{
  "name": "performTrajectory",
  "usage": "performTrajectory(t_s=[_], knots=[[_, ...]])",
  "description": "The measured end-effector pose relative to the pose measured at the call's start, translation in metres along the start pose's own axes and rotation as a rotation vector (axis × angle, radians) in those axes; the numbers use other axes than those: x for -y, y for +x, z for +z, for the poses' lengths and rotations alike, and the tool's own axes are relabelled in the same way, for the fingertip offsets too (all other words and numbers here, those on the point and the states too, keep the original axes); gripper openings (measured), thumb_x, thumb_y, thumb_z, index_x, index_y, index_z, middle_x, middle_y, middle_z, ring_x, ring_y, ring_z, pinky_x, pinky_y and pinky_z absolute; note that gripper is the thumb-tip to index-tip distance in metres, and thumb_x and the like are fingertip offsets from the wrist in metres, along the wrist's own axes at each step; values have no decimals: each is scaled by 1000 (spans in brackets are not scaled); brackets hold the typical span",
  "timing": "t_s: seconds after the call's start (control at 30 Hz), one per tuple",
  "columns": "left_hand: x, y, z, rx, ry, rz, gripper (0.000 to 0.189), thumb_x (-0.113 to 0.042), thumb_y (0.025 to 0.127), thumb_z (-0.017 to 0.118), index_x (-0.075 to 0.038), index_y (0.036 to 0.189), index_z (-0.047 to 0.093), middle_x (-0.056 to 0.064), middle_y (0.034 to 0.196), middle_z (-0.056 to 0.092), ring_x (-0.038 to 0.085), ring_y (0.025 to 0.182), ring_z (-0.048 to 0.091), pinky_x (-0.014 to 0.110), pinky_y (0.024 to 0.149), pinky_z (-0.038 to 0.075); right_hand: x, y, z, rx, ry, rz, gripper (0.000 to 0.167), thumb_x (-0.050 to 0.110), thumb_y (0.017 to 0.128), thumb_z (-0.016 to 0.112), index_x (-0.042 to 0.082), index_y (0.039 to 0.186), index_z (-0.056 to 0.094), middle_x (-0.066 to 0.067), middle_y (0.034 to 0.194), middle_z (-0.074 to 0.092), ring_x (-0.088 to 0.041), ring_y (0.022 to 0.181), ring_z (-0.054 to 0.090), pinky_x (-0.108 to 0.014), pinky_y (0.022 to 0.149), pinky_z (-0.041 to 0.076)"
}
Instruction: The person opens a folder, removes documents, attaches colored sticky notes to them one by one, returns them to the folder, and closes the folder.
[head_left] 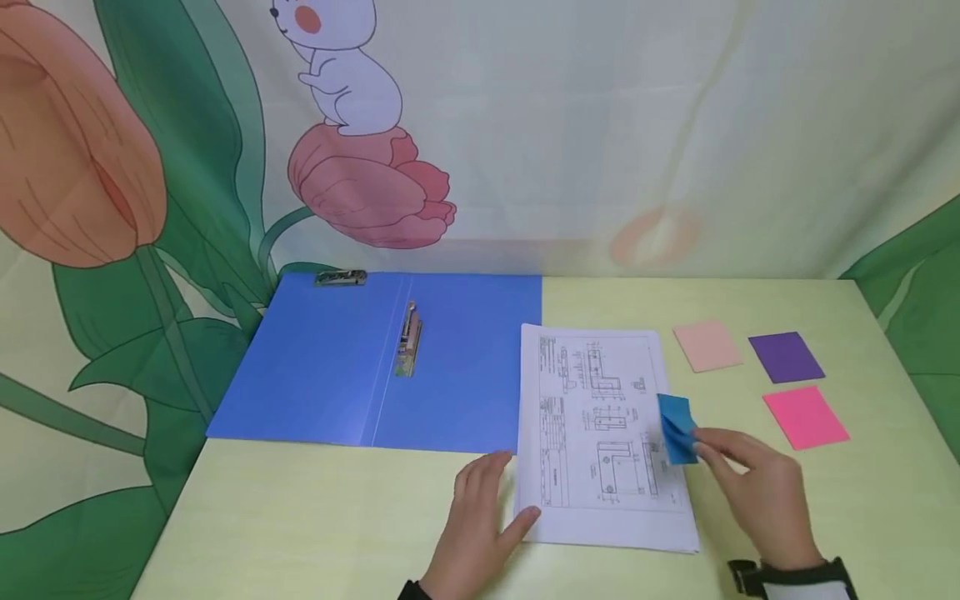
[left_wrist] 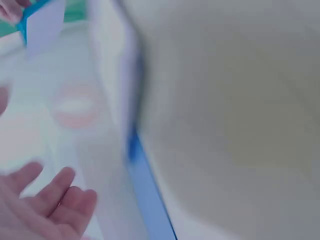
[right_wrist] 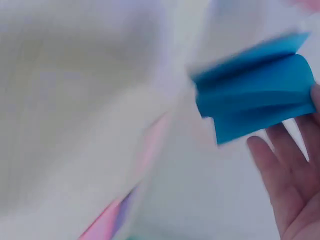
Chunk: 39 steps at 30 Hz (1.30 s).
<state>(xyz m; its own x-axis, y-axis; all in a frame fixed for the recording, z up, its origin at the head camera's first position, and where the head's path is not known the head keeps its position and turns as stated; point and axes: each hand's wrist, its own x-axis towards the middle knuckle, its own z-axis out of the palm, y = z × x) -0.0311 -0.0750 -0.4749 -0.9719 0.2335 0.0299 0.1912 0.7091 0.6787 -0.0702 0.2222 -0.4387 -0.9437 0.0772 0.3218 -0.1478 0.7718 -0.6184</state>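
Observation:
A creased blue sticky note (head_left: 677,427) is pinched between thumb and fingers of my right hand (head_left: 765,492), just over the right edge of the paper stack (head_left: 600,521). In the right wrist view the blue note (right_wrist: 255,95) shows several folds or layers. The top sheet carries technical drawings and lies turned sideways. My left hand (head_left: 476,521), fingers spread and slightly bent, is at the stack's lower left edge, thumb tip by the paper. In the left wrist view the left fingers (left_wrist: 80,210) hold nothing.
An open blue folder (head_left: 465,367) with two metal clips lies left of the stack, partly under it. To the right are a pale pink note (head_left: 707,346), a purple note (head_left: 787,357) and a bright pink note (head_left: 806,417). A printed curtain (head_left: 540,133) hangs behind the table.

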Motion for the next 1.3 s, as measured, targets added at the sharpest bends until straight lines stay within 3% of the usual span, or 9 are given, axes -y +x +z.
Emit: performTrajectory(t_s=[0.1, 0.23, 0.3, 0.43, 0.57, 0.77, 1.07, 1.2, 1.3], knots=[[-18, 6, -3, 73, -455, -25, 70, -41, 89, 59, -15, 144, 25, 9, 139, 39, 26, 126, 37, 41, 95, 39, 42, -21, 4, 10, 233, -126, 26, -5, 67, 78, 7, 89, 74, -3, 90, 71, -14, 86, 66, -15, 78, 47], [-35, 17, -3, 325, -1033, -81, 70, -39, 92, 55, -30, 147, 13, 12, 141, 38, 25, 124, 44, 40, 94, 42, 76, -39, 10, 100, 526, -239, 28, -11, 63, 77, 6, 85, 74, -4, 87, 71, -8, 84, 66, -15, 78, 47], [-39, 17, -3, 393, -1205, -109, 67, -35, 94, 53, -30, 148, 14, 15, 138, 41, 23, 118, 50, 41, 93, 43, 85, -45, 11, 157, 631, -196, 25, -11, 66, 75, 5, 85, 74, -4, 86, 71, -9, 83, 66, -18, 74, 50], [-45, 13, -3, 424, -1432, -124, 60, -25, 96, 49, -20, 148, 19, 16, 131, 47, 21, 108, 57, 41, 89, 46, 91, -50, 11, 219, 791, -22, 17, -9, 72, 72, 0, 86, 73, -6, 84, 70, -15, 79, 66, -25, 69, 53], [-48, 7, -3, 434, -1568, -124, 59, -27, 96, 49, -15, 146, 21, 16, 133, 44, 22, 110, 56, 40, 88, 46, 91, -53, 11, 207, 938, 128, 12, -11, 77, 66, -6, 87, 70, -11, 86, 68, -19, 81, 65, -28, 71, 53], [-51, 5, -2, 424, -1610, -138, 65, -37, 92, 55, -15, 144, 23, 15, 142, 35, 24, 111, 55, 41, 87, 47, 94, -52, 14, 144, 998, 419, 4, 2, 87, 61, -2, 88, 63, -5, 90, 66, -16, 73, 64, -31, 67, 54], [-48, 3, -3, 432, -1646, -78, 59, -32, 94, 51, -18, 143, 21, 15, 140, 33, 24, 113, 52, 42, 90, 45, 77, -46, 18, 104, 1388, 517, 14, 6, 95, 50, 8, 88, 61, -3, 85, 64, -13, 68, 62, -27, 65, 54], [-46, 4, -5, 452, -1697, -80, 56, -30, 94, 53, -19, 140, 23, 13, 136, 39, 28, 114, 53, 44, 91, 44, 67, -39, 14, 43, 1448, 658, 9, 12, 93, 55, 8, 87, 61, -3, 88, 62, -14, 76, 65, -27, 69, 53], [-36, 7, -9, 438, -1720, -99, 61, -31, 94, 54, -20, 142, 19, 18, 136, 40, 38, 116, 49, 48, 91, 42, 54, -31, 7, -85, 1473, 797, 9, 15, 88, 63, 7, 91, 60, -4, 98, 62, -18, 83, 66, -28, 71, 53]])
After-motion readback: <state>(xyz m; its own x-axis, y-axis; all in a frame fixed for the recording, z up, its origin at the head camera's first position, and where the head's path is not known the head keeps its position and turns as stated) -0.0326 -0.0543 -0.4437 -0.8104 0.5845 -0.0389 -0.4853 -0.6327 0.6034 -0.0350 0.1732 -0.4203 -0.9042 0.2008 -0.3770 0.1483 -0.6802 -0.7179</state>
